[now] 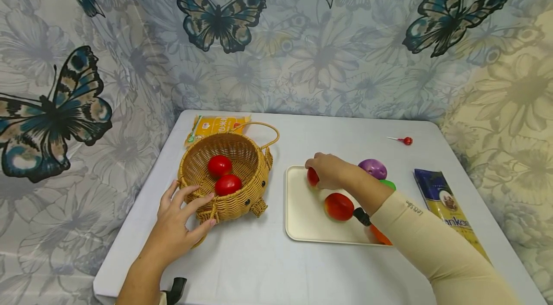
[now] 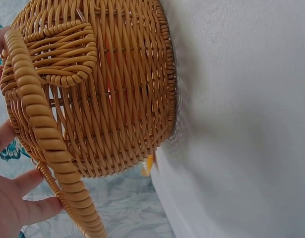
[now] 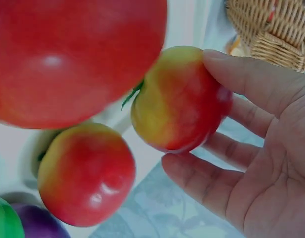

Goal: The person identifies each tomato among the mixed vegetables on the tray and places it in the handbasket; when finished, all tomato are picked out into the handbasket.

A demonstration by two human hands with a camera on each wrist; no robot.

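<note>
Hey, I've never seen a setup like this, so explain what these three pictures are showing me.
No machine here, just a person's bare left hand and right hand. The wide picture comes from a head camera; the close ones from cameras on each wrist. On the white table are a wicker basket holding two red fruits, a cream tray bearing more produce, a lollipop, a yellow packet and a blue-and-gold packet. The left hand touches the basket; the right hand holds a red-and-yellow fruit.
</note>
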